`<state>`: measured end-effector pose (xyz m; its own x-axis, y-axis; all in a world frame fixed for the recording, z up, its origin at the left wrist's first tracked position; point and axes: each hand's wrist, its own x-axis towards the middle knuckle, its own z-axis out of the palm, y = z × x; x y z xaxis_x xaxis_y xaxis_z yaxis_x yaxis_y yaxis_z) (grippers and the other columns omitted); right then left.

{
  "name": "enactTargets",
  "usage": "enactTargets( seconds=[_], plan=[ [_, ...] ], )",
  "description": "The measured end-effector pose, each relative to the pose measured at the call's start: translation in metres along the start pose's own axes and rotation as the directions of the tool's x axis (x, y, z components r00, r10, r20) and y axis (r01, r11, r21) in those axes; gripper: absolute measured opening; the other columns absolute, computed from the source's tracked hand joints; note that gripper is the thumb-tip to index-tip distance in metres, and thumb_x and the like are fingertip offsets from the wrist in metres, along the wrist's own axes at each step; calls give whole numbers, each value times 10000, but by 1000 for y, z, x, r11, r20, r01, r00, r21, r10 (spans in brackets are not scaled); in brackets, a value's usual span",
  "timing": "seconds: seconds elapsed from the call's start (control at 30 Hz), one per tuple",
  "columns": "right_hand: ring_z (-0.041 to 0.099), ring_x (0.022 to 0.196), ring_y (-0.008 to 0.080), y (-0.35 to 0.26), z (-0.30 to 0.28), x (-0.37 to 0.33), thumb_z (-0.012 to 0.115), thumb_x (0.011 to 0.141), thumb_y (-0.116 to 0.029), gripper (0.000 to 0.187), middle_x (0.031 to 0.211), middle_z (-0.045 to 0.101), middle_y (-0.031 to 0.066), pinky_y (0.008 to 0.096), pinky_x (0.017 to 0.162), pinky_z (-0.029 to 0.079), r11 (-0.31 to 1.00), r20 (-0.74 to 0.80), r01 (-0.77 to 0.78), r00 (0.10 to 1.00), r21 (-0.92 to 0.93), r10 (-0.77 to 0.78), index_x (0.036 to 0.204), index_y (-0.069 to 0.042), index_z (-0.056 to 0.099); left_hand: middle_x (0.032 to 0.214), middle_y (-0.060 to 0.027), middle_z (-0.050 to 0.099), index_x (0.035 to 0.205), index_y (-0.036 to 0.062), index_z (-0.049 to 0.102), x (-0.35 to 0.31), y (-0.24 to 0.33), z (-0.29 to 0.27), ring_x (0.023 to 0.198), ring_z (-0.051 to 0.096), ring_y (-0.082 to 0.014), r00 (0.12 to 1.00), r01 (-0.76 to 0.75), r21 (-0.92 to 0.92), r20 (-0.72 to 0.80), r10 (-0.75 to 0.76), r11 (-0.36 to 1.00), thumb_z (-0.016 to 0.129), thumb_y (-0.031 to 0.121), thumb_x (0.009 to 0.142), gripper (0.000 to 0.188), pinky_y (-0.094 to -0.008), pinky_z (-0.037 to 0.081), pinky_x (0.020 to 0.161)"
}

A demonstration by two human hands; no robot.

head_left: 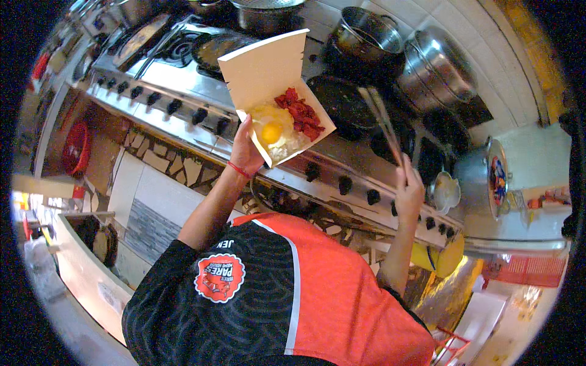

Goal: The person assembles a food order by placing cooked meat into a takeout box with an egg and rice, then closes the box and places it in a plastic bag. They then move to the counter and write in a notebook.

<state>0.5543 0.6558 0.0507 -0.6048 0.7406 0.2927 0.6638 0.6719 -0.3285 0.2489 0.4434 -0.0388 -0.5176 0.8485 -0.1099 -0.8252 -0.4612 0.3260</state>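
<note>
My left hand (246, 149), a red band at its wrist, holds an open cardboard takeaway box (264, 70) up over the stove front. Its lid stands raised at the back. Inside are white rice (285, 148), a fried egg (270, 129) with a yellow yolk, and red pieces of meat (299, 113) along the right side. My right hand (409, 188) is closed round the lower end of a pair of metal tongs (383, 119). The tongs point up and away, over the dark flat pan (342, 104). Their tips are apart from the box, and I see nothing between them.
A long steel stove (160, 73) with black knobs runs across. On it stand a frying pan (215, 52), a tall pot (366, 36) and a lidded steel pot (436, 67). At right are a strainer (445, 192) and a large pot (479, 177). A red basin (76, 148) is at left.
</note>
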Motion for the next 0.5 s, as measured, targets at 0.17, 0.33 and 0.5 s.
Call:
enactTargets(
  seconds=[0.17, 0.33, 0.5],
  plan=[
    [576, 1021, 403, 86, 31, -6, 448, 941, -127, 487, 1118, 567, 264, 449, 854, 482, 927, 15, -229, 970, -296, 244, 1411, -19, 382, 1397, -127, 471, 1415, 103, 366, -46, -9, -4, 1266, 477, -308, 990, -119, -78, 62, 124, 990, 477, 481, 938, 619, -502, 374, 1063],
    [537, 1085, 386, 137, 80, 20, 472, 937, -175, 511, 1253, 538, 219, 445, 902, 484, 829, -28, -105, 994, -550, 107, 1424, -57, 375, 1387, -127, 482, 1408, 101, 380, -139, -57, -12, 1265, 478, -308, 929, -352, -95, -160, 335, 931, 490, 492, 930, 627, -486, 374, 1069],
    [489, 1177, 300, 119, 77, 36, 596, 891, -351, 619, 1378, 462, 129, 455, 970, 425, 756, -26, -66, 998, -651, 64, 1426, -122, 387, 1387, -133, 483, 1385, 68, 401, -232, -94, -17, 1268, 477, -302, 745, -593, 26, -363, 560, 805, 478, 471, 941, 605, -454, 354, 1093]
  ],
)
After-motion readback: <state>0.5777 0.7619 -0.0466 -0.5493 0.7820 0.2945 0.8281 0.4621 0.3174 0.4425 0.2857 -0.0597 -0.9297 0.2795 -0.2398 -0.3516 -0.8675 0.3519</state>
